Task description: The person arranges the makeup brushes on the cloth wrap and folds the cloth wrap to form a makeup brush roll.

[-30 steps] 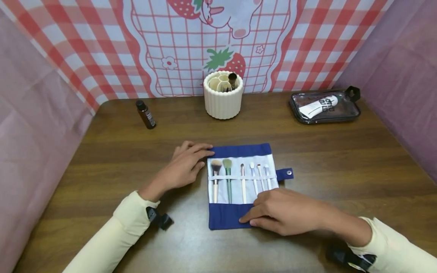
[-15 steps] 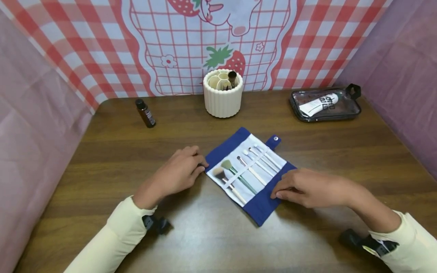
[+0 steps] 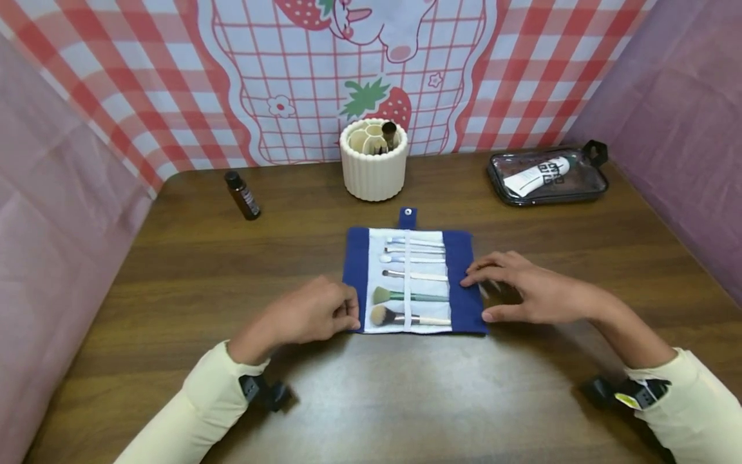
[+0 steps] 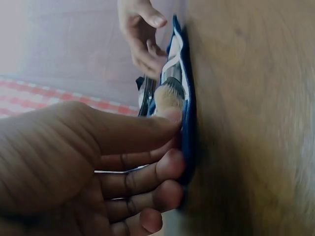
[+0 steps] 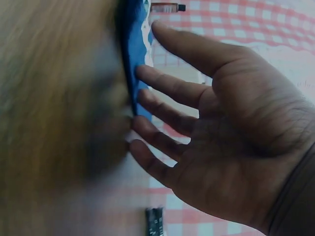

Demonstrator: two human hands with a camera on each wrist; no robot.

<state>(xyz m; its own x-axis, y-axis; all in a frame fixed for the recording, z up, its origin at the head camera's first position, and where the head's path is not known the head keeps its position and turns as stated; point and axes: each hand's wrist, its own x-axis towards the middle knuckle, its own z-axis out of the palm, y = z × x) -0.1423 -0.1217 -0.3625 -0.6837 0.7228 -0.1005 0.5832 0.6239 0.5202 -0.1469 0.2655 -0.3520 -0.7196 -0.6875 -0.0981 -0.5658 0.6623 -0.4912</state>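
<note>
A blue fabric brush roll (image 3: 356, 264) lies unrolled on the table, its snap tab (image 3: 408, 218) pointing to the back. Several makeup brushes lie crosswise on its pale lining under a white elastic band (image 3: 408, 277), among them a green-handled brush (image 3: 423, 297) and a fluffy-headed brush (image 3: 382, 315) closest to the front. My left hand (image 3: 315, 312) pinches the roll's front left corner between thumb and curled fingers; the left wrist view puts the thumb by the fluffy bristles. With fingers spread, my right hand (image 3: 524, 290) touches the blue right flap (image 3: 462, 283).
A cream ribbed holder (image 3: 373, 167) with a few brushes inside stands at the back. To the back left is a small dark bottle (image 3: 242, 195). A clear black-edged pouch (image 3: 547, 177) with a white tube (image 3: 536, 177) lies at the back right. A checked cloth hangs behind the wooden table.
The brush roll has turned counterclockwise about a quarter turn, its tab swinging from right to back. My left hand has slid to the front left corner; my right hand has shifted along the right flap.
</note>
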